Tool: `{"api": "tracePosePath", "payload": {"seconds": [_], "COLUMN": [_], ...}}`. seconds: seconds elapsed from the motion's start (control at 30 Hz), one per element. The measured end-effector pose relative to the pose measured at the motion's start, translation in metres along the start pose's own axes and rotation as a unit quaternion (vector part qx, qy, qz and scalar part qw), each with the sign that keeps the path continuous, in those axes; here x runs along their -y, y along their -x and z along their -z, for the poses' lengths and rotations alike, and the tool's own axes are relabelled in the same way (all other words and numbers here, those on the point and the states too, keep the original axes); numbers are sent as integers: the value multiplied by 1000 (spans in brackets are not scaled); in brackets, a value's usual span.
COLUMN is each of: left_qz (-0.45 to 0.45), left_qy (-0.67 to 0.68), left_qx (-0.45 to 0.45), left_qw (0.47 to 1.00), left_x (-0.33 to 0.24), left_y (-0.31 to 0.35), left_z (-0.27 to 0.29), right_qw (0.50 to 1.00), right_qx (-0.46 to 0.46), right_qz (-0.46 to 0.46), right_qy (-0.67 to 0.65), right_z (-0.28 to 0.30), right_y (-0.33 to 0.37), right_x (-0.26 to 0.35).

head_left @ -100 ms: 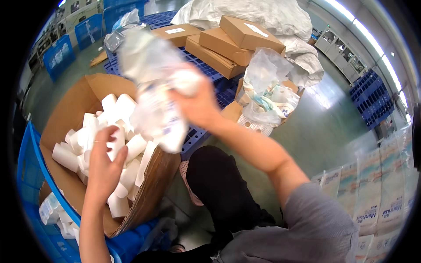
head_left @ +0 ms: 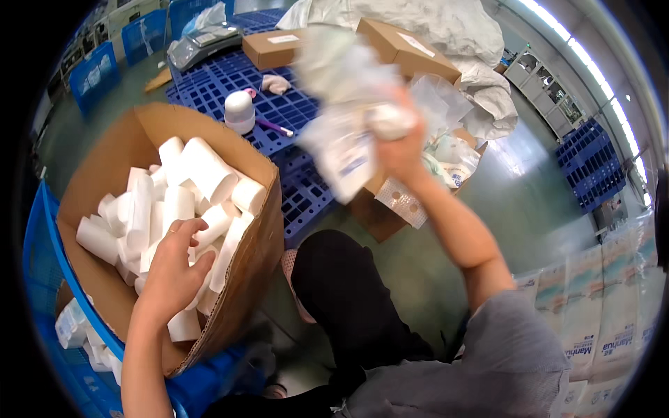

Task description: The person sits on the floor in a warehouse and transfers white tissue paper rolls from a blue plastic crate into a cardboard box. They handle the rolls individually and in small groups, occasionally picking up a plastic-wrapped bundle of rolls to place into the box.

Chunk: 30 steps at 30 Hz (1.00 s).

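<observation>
My left hand (head_left: 175, 268) is over the white paper rolls (head_left: 209, 171) heaped in a large cardboard box (head_left: 254, 279). Its fingers are apart and bent, nearest the rolls on the right side of the heap; I cannot tell if they touch one. Raised over the blue pallet's right part, my right hand (head_left: 404, 150) is closed around a crumpled clear plastic bag (head_left: 341, 139) with print on it. The bag is blurred by motion and hangs to the left of the fist. A white bunched lump shows at the fingers; its kind is unclear.
Behind the box, a blue pallet (head_left: 279, 160) carries a white-capped bottle (head_left: 240, 113), a purple pen-like stick, a grey scale (head_left: 205, 45) and brown cartons (head_left: 401, 49). An open carton (head_left: 380, 212) with plastic bags stands right. A blue crate (head_left: 52, 237) surrounds the box; wrapped packs (head_left: 606, 299) stand at right.
My right hand has swung right with the plastic bag, away from the cardboard box, uncovering the bottle and scale on the pallet. My left hand has shifted slightly right and down.
</observation>
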<state>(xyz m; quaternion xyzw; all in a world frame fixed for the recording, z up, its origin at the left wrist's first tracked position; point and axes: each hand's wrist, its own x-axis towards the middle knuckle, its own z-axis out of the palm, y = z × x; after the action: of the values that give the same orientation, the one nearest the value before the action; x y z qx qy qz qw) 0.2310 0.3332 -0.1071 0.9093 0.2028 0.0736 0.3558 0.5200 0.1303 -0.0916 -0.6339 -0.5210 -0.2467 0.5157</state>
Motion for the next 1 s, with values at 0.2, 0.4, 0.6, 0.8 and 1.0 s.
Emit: {"api": "tracePosePath", "payload": {"seconds": [0.2,0.4,0.6,0.8,1.0], "left_qz": [21,-11,24,28,69], "left_qy": [-3,-56,-134,-186,-215], "left_qx": [79,160,192,243,203], "left_qw": [997,986,972,952,953], "left_x": [-9,18,12,22,31], "left_y": [4,3,10,7,6], "left_z": [-2,-9,-9,-8,-7], "right_qw": [787,729,658,655,667], "right_qx": [419,604,631,626,613], "right_qz": [-90,-249,-369,-389,-404], "right_qy": [445,205,182,164,125], "right_z": [105,123,84,87,101], "right_y": [63,147,136,129,105], "right_x": [-137,-297,-279,-278,-290]}}
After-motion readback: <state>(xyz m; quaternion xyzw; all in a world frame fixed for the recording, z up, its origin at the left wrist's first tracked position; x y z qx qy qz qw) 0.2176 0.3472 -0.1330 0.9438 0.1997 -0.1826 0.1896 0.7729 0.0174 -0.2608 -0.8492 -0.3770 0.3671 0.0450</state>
